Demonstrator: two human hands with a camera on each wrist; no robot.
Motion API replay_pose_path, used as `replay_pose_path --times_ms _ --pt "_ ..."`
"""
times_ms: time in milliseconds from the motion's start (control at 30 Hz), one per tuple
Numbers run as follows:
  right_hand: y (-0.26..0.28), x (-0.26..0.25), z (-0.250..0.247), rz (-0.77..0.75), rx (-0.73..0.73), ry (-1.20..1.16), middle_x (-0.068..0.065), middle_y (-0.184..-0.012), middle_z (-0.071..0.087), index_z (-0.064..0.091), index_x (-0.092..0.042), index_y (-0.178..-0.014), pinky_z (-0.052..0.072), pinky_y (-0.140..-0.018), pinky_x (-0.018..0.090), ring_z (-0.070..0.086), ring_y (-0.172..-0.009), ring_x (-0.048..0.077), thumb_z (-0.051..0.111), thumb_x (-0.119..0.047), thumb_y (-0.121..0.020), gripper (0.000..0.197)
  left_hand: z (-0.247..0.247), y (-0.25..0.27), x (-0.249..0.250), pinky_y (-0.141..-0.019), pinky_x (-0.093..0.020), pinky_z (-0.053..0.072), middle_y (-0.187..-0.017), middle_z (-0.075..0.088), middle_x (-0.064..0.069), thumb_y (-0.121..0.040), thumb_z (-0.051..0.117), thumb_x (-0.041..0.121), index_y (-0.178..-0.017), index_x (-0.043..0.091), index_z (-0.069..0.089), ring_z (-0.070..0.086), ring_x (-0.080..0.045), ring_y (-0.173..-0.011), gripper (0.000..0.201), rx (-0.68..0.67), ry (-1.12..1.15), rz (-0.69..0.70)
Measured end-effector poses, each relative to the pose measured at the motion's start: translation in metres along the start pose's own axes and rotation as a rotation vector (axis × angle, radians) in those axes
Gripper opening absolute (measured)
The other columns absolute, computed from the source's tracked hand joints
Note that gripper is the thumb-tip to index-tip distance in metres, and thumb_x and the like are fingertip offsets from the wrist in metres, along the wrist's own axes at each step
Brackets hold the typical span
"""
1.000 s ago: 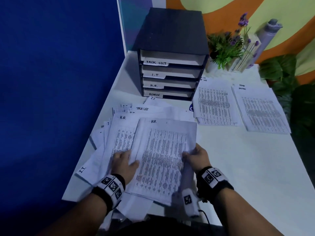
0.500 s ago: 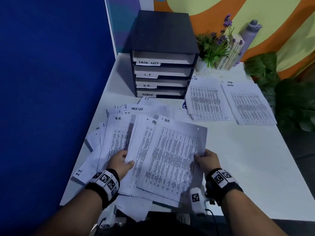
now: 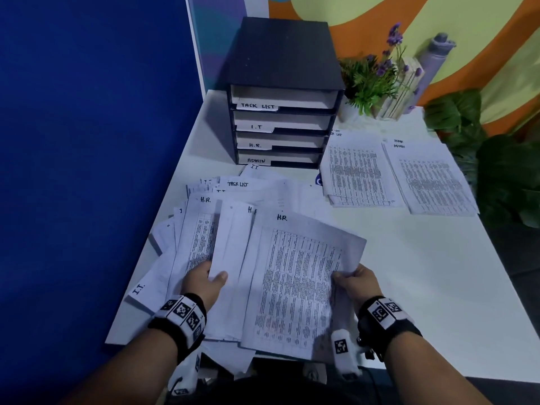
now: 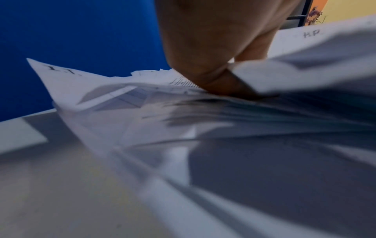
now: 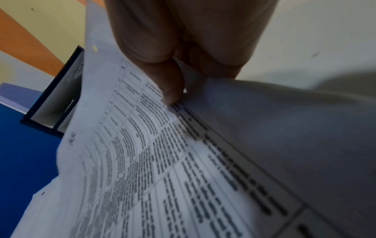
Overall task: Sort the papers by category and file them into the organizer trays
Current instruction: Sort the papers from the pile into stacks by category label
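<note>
A loose pile of papers (image 3: pixel 201 229) marked H.R., I.T. and TASK LIST spreads over the near left of the white table (image 3: pixel 438 287). My right hand (image 3: pixel 355 283) pinches the right edge of a printed H.R. sheet (image 3: pixel 295 282), thumb on top; the right wrist view shows that sheet (image 5: pixel 146 161) raised. My left hand (image 3: pixel 204 280) grips the lower edge of another H.R. sheet (image 3: pixel 230 258), its fingers tucked among the papers (image 4: pixel 183 112). The black organizer (image 3: pixel 282 92) at the back has trays labelled TASK LIST, I.T, H.R. and ADMIN.
Two sorted stacks lie right of the organizer: a task list stack (image 3: pixel 358 171) and an admin stack (image 3: pixel 429 179). A potted plant (image 3: pixel 371 80) and a grey bottle (image 3: pixel 435 59) stand at the back. A blue partition (image 3: pixel 87 141) borders the table's left edge.
My right hand has drawn the top H.R. sheet off the pile and swung it to the right. Another H.R. sheet now shows beneath, under my left hand.
</note>
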State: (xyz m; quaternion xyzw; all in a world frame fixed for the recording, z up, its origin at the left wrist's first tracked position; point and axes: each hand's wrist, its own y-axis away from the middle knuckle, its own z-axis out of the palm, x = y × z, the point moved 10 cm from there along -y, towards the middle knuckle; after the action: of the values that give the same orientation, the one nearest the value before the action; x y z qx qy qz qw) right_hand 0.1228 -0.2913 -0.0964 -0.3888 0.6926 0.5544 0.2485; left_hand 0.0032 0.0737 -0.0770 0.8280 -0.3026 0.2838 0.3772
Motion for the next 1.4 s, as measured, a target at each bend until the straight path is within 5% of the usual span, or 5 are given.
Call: replay_pose_path --times_ms 267,400,567,833,1400 --pt "0.016 -0.025 0.010 -0.068 -0.075 -0.224 0.014 -0.064 0.060 0.062 -0.001 -0.089 0.053 -0.054 0.039 0.055 -0.057 0.026 0.060 0.018 -0.078 0.022 0.013 0.005 0.003 -0.098 -0.036 0.043 -0.114 0.061 -0.008 -0.097 0.047 0.010 -0.116 0.003 0.057 0.057 -0.028 -0.108 0.023 -0.065 0.047 -0.010" --pt "0.017 -0.053 0.022 -0.215 -0.101 -0.206 0.015 -0.076 0.063 0.053 -0.011 -0.107 0.053 -0.058 0.038 0.057 -0.060 0.025 0.060 0.014 -0.079 0.039 0.018 0.011 0.025 -0.077 -0.030 0.038 -0.085 0.055 -0.004 -0.099 0.044 0.017 -0.082 0.011 0.053 0.052 -0.022 -0.085 0.020 -0.095 0.078 0.065" --pt "0.018 -0.055 0.038 -0.281 -0.055 0.146 0.008 -0.073 0.068 0.064 -0.019 -0.080 0.053 -0.061 0.035 0.060 -0.064 0.022 0.060 -0.003 -0.072 0.018 -0.039 -0.008 0.009 -0.109 -0.045 0.035 -0.142 0.044 -0.006 -0.090 0.060 0.032 -0.136 0.028 0.047 0.044 -0.030 -0.128 0.048 0.201 -0.429 -0.023" --pt "0.011 -0.032 0.037 -0.217 0.035 0.493 0.007 -0.077 0.065 0.063 -0.007 -0.085 0.041 -0.066 0.024 0.060 -0.077 0.026 0.054 -0.007 -0.082 0.009 -0.052 -0.008 -0.038 -0.105 -0.048 0.039 -0.133 0.049 -0.015 -0.061 0.086 0.044 -0.140 0.018 0.034 0.046 -0.034 -0.124 0.098 0.181 -0.416 -0.164" --pt "0.009 -0.022 0.048 -0.063 -0.117 0.157 0.012 -0.060 0.062 0.067 -0.013 -0.064 0.054 -0.061 0.064 0.059 -0.058 0.029 0.064 -0.010 -0.071 0.008 -0.044 0.013 -0.018 -0.107 -0.036 0.037 -0.147 0.039 -0.015 -0.072 0.083 0.012 -0.147 0.014 0.031 0.043 -0.031 -0.131 0.091 0.207 -0.155 -0.105"
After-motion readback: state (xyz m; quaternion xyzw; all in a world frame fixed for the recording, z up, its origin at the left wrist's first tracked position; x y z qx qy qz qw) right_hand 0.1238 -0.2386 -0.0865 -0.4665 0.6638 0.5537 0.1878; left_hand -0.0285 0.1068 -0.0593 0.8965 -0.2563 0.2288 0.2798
